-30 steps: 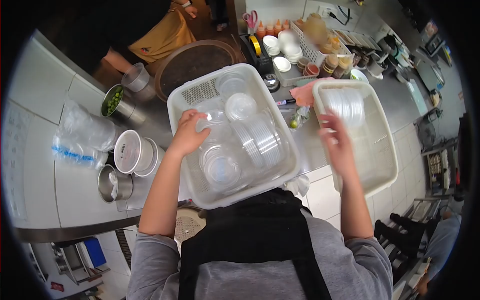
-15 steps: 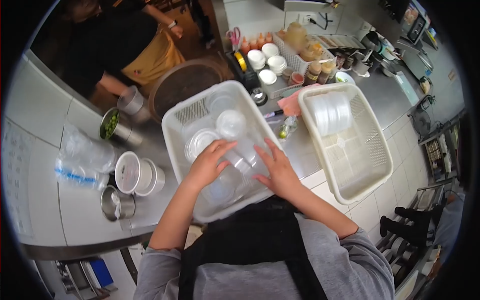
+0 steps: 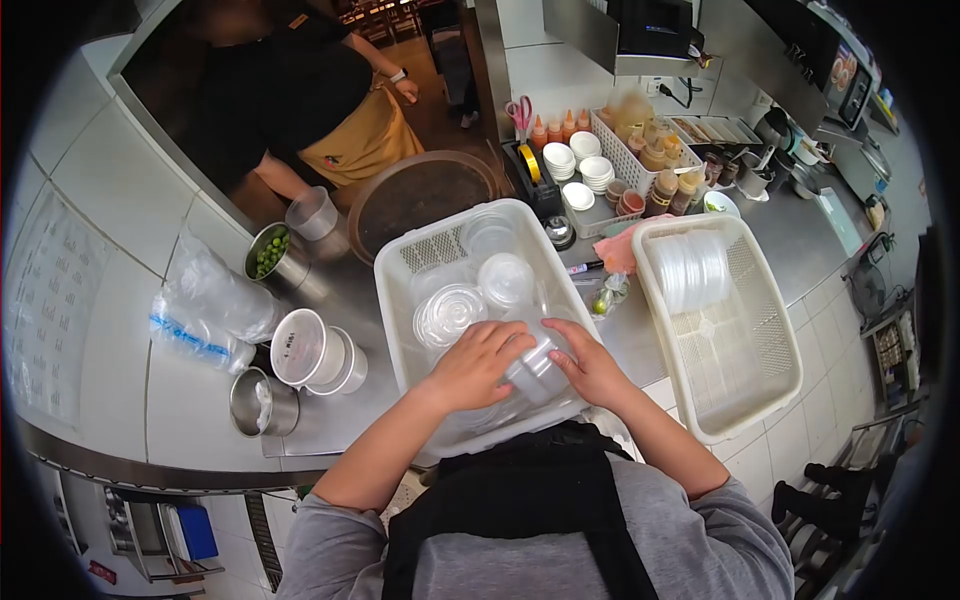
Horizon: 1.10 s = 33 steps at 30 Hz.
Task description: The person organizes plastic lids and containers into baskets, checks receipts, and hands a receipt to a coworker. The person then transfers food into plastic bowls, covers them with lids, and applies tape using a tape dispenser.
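A white plastic basket [image 3: 392,300] in front of me holds clear plastic tubs and round lids. Over its near right part, my left hand [image 3: 478,365] and my right hand [image 3: 597,378] grip a clear plastic tub [image 3: 538,372] from both sides. My left fingers curve over its left side, and my right thumb and fingers press its right side. Whether it is one tub or a nested stack, I cannot tell. Left of my hands lie stacked round clear lids [image 3: 450,316]; beyond them is a rounded clear container [image 3: 505,280].
A second basket [image 3: 790,370] on the right holds a row of clear lids [image 3: 692,272]. Left stand white tubs [image 3: 303,348], a steel pot [image 3: 265,403] and a container of green limes [image 3: 270,255]. A co-worker [image 3: 360,140] stands beyond a round brown tray [image 3: 425,205].
My hands have come closer together and closed around the clear tub. The camera view has shifted, so the scene sits farther right and lower.
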Motion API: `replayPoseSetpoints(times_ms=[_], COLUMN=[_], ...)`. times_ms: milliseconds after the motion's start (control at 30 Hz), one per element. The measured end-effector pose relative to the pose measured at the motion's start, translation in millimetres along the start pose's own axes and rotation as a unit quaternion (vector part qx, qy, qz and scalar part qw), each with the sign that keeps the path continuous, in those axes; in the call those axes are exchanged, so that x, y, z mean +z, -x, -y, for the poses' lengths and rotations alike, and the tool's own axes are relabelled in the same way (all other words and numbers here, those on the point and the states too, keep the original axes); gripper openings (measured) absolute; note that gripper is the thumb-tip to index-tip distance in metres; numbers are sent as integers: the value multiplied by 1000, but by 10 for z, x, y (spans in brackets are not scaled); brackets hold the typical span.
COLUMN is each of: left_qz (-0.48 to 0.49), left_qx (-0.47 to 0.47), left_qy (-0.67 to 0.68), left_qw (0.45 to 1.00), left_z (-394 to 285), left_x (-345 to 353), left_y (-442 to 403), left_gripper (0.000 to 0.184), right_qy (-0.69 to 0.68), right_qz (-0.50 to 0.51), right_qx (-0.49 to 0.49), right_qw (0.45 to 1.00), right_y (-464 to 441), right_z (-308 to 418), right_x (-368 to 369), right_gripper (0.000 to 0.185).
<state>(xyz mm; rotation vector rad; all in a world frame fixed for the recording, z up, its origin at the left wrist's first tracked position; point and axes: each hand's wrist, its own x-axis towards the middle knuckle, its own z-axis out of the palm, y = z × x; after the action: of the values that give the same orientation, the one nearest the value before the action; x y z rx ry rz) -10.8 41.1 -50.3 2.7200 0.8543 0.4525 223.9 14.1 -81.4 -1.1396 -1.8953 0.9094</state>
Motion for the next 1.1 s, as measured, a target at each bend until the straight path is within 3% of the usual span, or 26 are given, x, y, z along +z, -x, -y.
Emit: replayPoseSetpoints(times_ms=[133, 200, 267, 300, 400, 467, 567, 633, 667, 700, 767, 833, 900, 933, 967, 1033, 1067, 1100], left_qz=[100, 54, 33, 13, -18, -31, -75, -130, -160, -163, -174, -136, -138, -186, -187, -227, -227, -229], left_qx=[-48, -8, 13, 33, -34, -70, -15, -30, -86, -82, -181, -173, -197, -257, -252, -273, -271, -303], left_qy=[-35, -91, -80, -70, 9, 72, 45, 159, 192, 187, 313, 344, 259, 361, 359, 505, 505, 534], left_qw=[993, 994, 996, 997, 999, 994, 996, 978, 964, 965, 916, 913, 935, 877, 879, 787, 788, 755], left_z=[-133, -111, -31, 1, -218, -379, -266, 27, 274, 398, 492, 251, 59, 48, 110, 200, 217, 212], left_x=[-169, -177, -138, -97, -267, -357, -374, -454, -448, -430, -381, -272, -182, -71, 12, 72, 98, 83], left_y=[-6, 53, 82, 96, -5, -84, -143, -118, -50, 34, 133, 118, 45, 49, 81, 125, 184, 215], left_gripper=[75, 73, 72, 71, 71, 73, 83, 96, 101, 101, 98, 91, 78, 55, 55, 41, 41, 36], right_qy=[-6, 10, 151, 151, 198, 185, 203, 69, 68, 68, 27, -4, -270, -294, -293, -450, -449, -447], right_qz=[11, 8, -118, -109, -111, -97, -109, -133, -149, -153, -190, -190, -154, -139, -142, -127, -128, -110], right_qx=[35, 37, -32, -26, -132, -86, -71, 36, 75, 69, 68, 83, 113, 95, 91, 107, 105, 107], right_qw=[999, 999, 981, 982, 965, 974, 971, 988, 984, 984, 979, 978, 944, 941, 941, 878, 878, 882], right_y=[39, 49, 129, 169, 237, 258, 215, 203, 204, 209, 211, 176, 87, 91, 79, 57, 66, 52], right_z=[43, -4, -76, -39, 242, 214, 132, 38, 66, 47, -36, 65, 155, 60, 9, -35, -20, 22], right_x=[7, 20, 96, 86, 74, 42, 111, 180, 174, 167, 142, 106, 69, 73, 102, 123, 130, 133], right_gripper=[43, 45, 65, 65, 99, 99, 96, 90, 85, 85, 87, 81, 72, 65, 65, 61, 61, 59])
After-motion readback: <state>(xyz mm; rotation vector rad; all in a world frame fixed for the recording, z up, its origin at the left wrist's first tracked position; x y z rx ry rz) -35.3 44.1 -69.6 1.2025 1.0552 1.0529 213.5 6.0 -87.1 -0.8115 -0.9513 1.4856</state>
